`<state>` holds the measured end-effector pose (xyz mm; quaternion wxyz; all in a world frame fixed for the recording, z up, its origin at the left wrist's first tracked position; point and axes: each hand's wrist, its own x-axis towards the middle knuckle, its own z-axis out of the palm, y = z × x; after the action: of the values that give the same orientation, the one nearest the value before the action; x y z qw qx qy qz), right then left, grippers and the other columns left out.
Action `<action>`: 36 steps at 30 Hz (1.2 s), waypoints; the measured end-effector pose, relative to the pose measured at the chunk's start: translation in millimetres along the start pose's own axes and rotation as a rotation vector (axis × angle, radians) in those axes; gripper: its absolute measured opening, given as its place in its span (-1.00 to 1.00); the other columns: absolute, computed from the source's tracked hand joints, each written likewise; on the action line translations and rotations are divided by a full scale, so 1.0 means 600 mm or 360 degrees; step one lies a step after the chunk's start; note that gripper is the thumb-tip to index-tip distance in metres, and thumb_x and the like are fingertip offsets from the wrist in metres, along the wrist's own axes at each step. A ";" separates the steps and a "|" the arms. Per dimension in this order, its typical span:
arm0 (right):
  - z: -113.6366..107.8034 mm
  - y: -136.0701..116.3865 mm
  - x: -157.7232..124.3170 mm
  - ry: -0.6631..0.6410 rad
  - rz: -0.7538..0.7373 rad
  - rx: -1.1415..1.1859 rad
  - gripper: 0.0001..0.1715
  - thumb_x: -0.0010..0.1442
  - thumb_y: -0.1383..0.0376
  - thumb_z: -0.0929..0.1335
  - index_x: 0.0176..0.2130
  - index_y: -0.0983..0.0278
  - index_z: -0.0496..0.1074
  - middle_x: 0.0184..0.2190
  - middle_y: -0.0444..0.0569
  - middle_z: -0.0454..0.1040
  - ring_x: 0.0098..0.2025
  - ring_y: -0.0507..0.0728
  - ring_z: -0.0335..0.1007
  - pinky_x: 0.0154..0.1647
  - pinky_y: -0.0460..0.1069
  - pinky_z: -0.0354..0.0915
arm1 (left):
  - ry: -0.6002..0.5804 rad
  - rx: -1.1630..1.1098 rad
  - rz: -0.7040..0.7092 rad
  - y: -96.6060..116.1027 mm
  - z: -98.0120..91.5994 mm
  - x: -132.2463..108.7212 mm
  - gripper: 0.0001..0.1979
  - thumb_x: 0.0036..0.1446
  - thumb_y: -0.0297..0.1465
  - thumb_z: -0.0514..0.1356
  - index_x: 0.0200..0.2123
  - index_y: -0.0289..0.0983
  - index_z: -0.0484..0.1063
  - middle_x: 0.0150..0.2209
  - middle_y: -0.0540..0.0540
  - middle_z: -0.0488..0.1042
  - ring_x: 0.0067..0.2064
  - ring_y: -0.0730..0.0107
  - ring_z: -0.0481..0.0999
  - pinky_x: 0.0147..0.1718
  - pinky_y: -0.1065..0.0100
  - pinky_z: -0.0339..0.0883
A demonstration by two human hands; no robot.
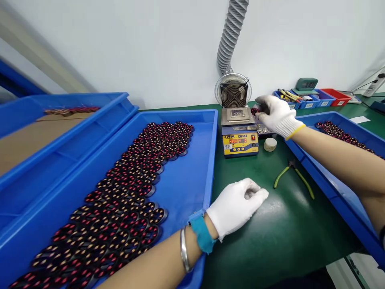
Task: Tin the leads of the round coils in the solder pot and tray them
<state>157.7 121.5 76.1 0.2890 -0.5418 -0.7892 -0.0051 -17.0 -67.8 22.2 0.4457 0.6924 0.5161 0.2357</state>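
My right hand (275, 114), in a white glove with a yellow cuff edge, is closed on a small dark red-and-black wound coil (255, 110) beside the solder pot (239, 138). The pot is yellow and blue with a lit red display, and its metal top lies just left of those fingers. My left hand (236, 206), also in a white glove, rests over the green table with fingers curled and thumb near the fingertips. Nothing shows between them. Left of it, a blue tray (192, 168) holds many round coils (120, 204) in packed rows.
Green-handled cutters (293, 172) and a round cream-coloured block (270, 144) lie on the green table (246, 249). A second blue tray (309, 156) with coils stands at right. Small bins (337, 97) and a clock (306, 84) sit behind. A grey hose (231, 36) hangs above the fan.
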 end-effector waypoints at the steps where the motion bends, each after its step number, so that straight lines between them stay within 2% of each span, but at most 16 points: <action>1: 0.007 0.003 0.033 0.0007 -0.0031 -0.0118 -0.45 0.13 0.25 0.32 0.13 0.22 0.29 -0.01 0.01 0.37 0.01 0.29 0.29 0.03 0.21 0.27 | -0.0053 0.0077 0.0006 -0.002 0.000 0.001 -0.65 0.12 -0.09 0.11 -0.33 -0.25 0.48 -0.42 -0.06 0.53 -0.39 0.31 0.50 -0.41 0.36 0.32; 4: 0.031 0.000 0.104 -0.0081 -0.0075 -0.0379 -0.46 0.12 0.23 0.33 0.11 0.18 0.31 -0.02 0.04 0.37 -0.01 0.32 0.29 0.00 0.23 0.26 | -0.0180 0.0210 0.0048 -0.010 0.003 0.003 -0.62 0.10 -0.08 0.11 -0.24 -0.24 0.51 -0.38 -0.06 0.55 -0.35 0.28 0.51 -0.38 0.34 0.32; 8: 0.060 -0.015 0.142 -0.0220 -0.0123 -0.0546 -0.48 0.13 0.23 0.33 0.09 0.25 0.33 -0.05 0.13 0.38 -0.04 0.33 0.30 -0.04 0.18 0.26 | -0.0194 0.0199 0.0089 -0.021 0.007 0.001 -0.52 0.09 -0.06 0.11 -0.06 -0.25 0.47 -0.32 -0.07 0.58 -0.32 0.26 0.53 -0.37 0.34 0.33; 17: 0.086 -0.038 0.150 -0.0320 -0.0173 -0.0714 -0.48 0.12 0.22 0.34 0.09 0.21 0.32 -0.03 0.15 0.35 -0.05 0.33 0.31 -0.08 0.18 0.27 | -0.0257 0.0330 0.0173 -0.027 0.002 -0.003 -0.47 0.07 -0.03 0.10 -0.01 -0.22 0.46 -0.27 -0.09 0.59 -0.27 0.18 0.54 -0.32 0.28 0.33; 28: 0.085 -0.035 0.143 -0.0277 -0.0174 -0.0664 -0.51 0.14 0.24 0.35 0.07 0.24 0.36 -0.04 0.11 0.37 -0.06 0.29 0.34 -0.09 0.13 0.29 | -0.0206 0.0288 0.0162 -0.025 0.004 -0.003 -0.48 0.07 -0.05 0.12 0.00 -0.23 0.46 -0.25 -0.10 0.58 -0.26 0.18 0.54 -0.31 0.28 0.38; 31: 0.074 -0.034 0.141 -0.0162 -0.0170 -0.0531 -0.54 0.18 0.22 0.32 0.07 0.29 0.37 -0.04 0.08 0.38 -0.03 0.24 0.33 -0.05 0.08 0.26 | -0.0079 0.0069 0.0183 -0.016 0.000 0.000 -0.53 0.07 -0.11 0.15 -0.01 -0.23 0.47 -0.24 -0.09 0.58 -0.23 0.23 0.54 -0.23 0.29 0.40; 36: 0.047 -0.048 0.122 0.0020 -0.0094 -0.0071 -0.53 0.13 0.25 0.36 0.04 0.28 0.40 -0.12 -0.04 0.46 -0.05 0.20 0.37 -0.01 0.05 0.29 | 0.0477 -0.0620 0.0124 -0.003 -0.014 0.009 -0.60 0.06 -0.26 0.24 -0.04 -0.30 0.45 -0.23 -0.13 0.56 -0.22 0.33 0.54 -0.13 0.30 0.41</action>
<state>102.1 181.1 95.1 0.2815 -0.5245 -0.8028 -0.0346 -22.9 -59.6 24.3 0.4799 0.5701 0.4941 0.4479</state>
